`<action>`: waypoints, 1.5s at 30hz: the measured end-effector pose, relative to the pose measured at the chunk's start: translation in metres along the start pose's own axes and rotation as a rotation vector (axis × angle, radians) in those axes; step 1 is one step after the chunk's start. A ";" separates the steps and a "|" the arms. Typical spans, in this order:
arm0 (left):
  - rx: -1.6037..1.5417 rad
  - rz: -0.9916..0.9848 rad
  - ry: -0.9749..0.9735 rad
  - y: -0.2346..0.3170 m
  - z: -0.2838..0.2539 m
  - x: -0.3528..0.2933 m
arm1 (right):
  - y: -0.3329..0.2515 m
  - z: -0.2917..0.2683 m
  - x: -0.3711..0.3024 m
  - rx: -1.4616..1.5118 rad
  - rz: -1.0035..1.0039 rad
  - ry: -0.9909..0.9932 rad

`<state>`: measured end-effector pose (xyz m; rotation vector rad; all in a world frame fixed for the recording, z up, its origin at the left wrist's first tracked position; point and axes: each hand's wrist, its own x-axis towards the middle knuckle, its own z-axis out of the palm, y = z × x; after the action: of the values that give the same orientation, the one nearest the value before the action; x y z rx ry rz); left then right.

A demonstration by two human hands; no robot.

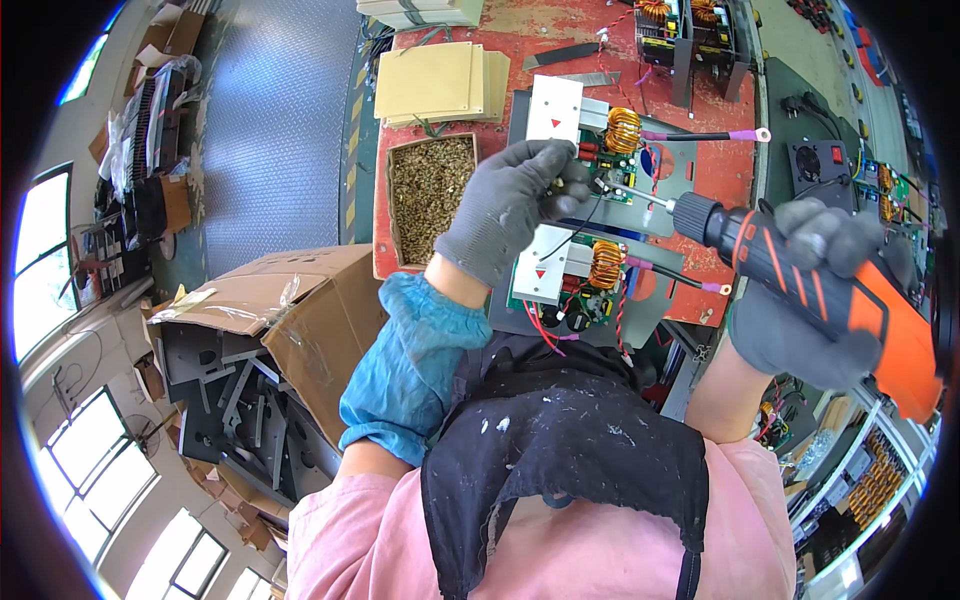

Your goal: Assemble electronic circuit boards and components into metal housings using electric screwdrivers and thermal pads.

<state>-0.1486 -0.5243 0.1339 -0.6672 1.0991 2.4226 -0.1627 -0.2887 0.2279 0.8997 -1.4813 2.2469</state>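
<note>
Over the near-left part of the far circuit assembly [595, 115], a green board with a white rectangular cover and a copper-wound coil, the head view shows the left hand [510, 195] in a dark grey knitted glove. Its grip has thumb and forefinger together near the white cover; what lies between them is too hidden to tell. To the right of that assembly is the right hand [805, 335], gloved alike, its grip clamped round an orange-and-black power screwdriver [755, 245]. The thin silver bit [645, 197] reaches leftward over the assembly's near side, its tip close to the left fingers; whether it touches the board cannot be told.

Just nearer the person than the far assembly lies a matching near circuit assembly [575, 262]. A black cable with purple sleeves and a ring lug [735, 135] extends rightward from the far one. Left of it lies a stack of cream rectangular sheets [435, 80], and nearer, also left, an open box of small brass-coloured screws [391, 205]. Beyond it, to the right, stand black-framed units with copper coils [690, 30]. All these parts are on a worn red bench [735, 180]. Well left and nearer sits an open brown cardboard box [335, 320] of dark metal plates [245, 410].
</note>
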 end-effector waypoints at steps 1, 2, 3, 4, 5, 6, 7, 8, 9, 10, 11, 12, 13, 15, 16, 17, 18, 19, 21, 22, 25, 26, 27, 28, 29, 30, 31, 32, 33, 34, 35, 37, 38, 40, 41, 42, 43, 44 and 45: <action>0.000 -0.001 -0.003 -0.003 0.000 0.001 | -0.003 0.002 0.000 -0.003 -0.001 0.000; -0.050 -0.041 -0.079 -0.005 0.000 0.001 | -0.004 0.007 0.001 0.015 0.008 0.073; -0.100 -0.083 -0.154 -0.008 -0.001 0.001 | -0.005 0.010 0.001 0.033 0.018 0.145; -0.124 -0.117 -0.144 -0.012 0.002 0.003 | -0.006 0.010 0.001 0.033 0.016 0.146; -0.123 -0.120 -0.147 -0.013 0.005 0.003 | -0.006 0.009 0.001 0.035 0.026 0.135; -0.105 -0.146 -0.141 -0.014 0.009 0.003 | -0.007 0.008 0.001 0.039 0.035 0.124; -0.087 -0.172 -0.134 -0.015 0.011 0.003 | -0.006 0.008 0.001 0.037 0.035 0.126; -0.086 -0.172 -0.134 -0.016 0.012 0.003 | -0.005 0.007 0.002 0.038 0.037 0.103; -0.104 -0.173 -0.129 -0.018 0.012 0.004 | -0.004 0.006 0.002 0.039 0.039 0.079; -0.122 -0.173 -0.123 -0.019 0.012 0.005 | -0.004 0.005 0.001 0.040 0.039 0.079; -0.121 -0.173 -0.122 -0.020 0.014 0.005 | -0.004 0.004 0.001 0.033 0.037 0.084; -0.086 -0.142 -0.125 -0.021 0.015 0.005 | -0.003 0.003 0.001 0.025 0.035 0.089; -0.052 -0.111 -0.128 -0.021 0.016 0.005 | -0.003 0.002 0.000 0.027 0.035 0.089; -0.090 -0.129 -0.132 -0.023 0.017 0.007 | -0.003 0.002 0.001 0.026 0.022 0.093; -0.129 -0.149 -0.137 -0.024 0.018 0.007 | -0.003 0.001 0.002 0.026 0.022 0.093; -0.129 -0.148 -0.136 -0.025 0.018 0.008 | -0.003 0.001 0.003 0.024 0.022 0.082; -0.122 -0.151 -0.137 -0.026 0.018 0.008 | -0.003 0.001 0.003 0.021 0.021 0.071; -0.115 -0.154 -0.138 -0.027 0.019 0.008 | -0.002 0.000 0.003 0.021 0.022 0.071; -0.143 -0.168 -0.138 -0.028 0.019 0.009 | 0.001 -0.001 0.003 0.019 0.003 0.065; -0.171 -0.184 -0.139 -0.028 0.019 0.009 | 0.001 0.000 0.003 0.020 0.003 0.064; -0.277 -0.217 -0.101 -0.029 0.024 0.012 | 0.002 0.000 0.003 -0.038 0.007 0.073; -0.278 -0.216 -0.101 -0.030 0.024 0.013 | 0.002 -0.001 0.003 -0.023 0.005 0.068; -0.289 -0.172 -0.110 -0.032 0.022 0.014 | 0.002 -0.001 0.003 -0.009 0.003 0.063; -0.300 -0.129 -0.119 -0.034 0.020 0.016 | 0.002 -0.002 0.003 -0.007 0.003 0.063; -0.299 -0.130 -0.118 -0.036 0.017 0.017 | 0.003 -0.002 0.004 -0.001 0.001 0.063; -0.329 -0.119 -0.220 -0.037 0.014 0.018 | 0.003 -0.003 0.004 0.004 -0.001 0.063; -0.359 -0.109 -0.320 -0.039 0.012 0.019 | 0.003 -0.002 0.004 0.004 0.000 0.064; -0.359 -0.109 -0.319 -0.039 0.012 0.020 | 0.002 -0.002 0.005 0.011 0.008 0.041; -0.377 -0.114 -0.343 -0.040 0.012 0.022 | 0.003 -0.002 0.006 0.018 0.016 0.018; -0.394 -0.119 -0.367 -0.041 0.012 0.023 | 0.004 -0.002 0.006 0.019 0.019 0.019; -0.395 -0.120 -0.364 -0.039 0.012 0.023 | 0.006 -0.002 0.007 0.013 0.022 0.011; -0.392 -0.153 -0.284 -0.036 0.014 0.024 | 0.010 -0.001 0.007 0.008 0.031 0.005; -0.389 -0.149 -0.288 -0.035 0.015 0.022 | 0.009 0.001 0.007 0.010 0.022 0.018; -0.343 -0.155 -0.293 -0.033 0.017 0.020 | 0.006 0.001 0.007 0.012 0.009 0.030; -0.345 -0.157 -0.291 -0.032 0.017 0.022 | 0.008 -0.002 0.008 0.008 0.013 0.005; -0.356 -0.183 -0.280 -0.032 0.018 0.024 | 0.010 -0.005 0.010 0.003 0.015 -0.020; -0.365 -0.209 -0.270 -0.031 0.019 0.025 | 0.011 -0.005 0.011 0.003 0.017 -0.019; -0.367 -0.210 -0.268 -0.030 0.018 0.026 | 0.011 -0.006 0.011 -0.008 0.020 -0.018; -0.362 -0.221 -0.268 -0.029 0.019 0.026 | 0.012 -0.007 0.012 -0.020 0.023 -0.017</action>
<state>-0.1587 -0.4879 0.1126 -0.5176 0.4603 2.4443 -0.1806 -0.2889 0.2254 0.9021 -1.5260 2.2418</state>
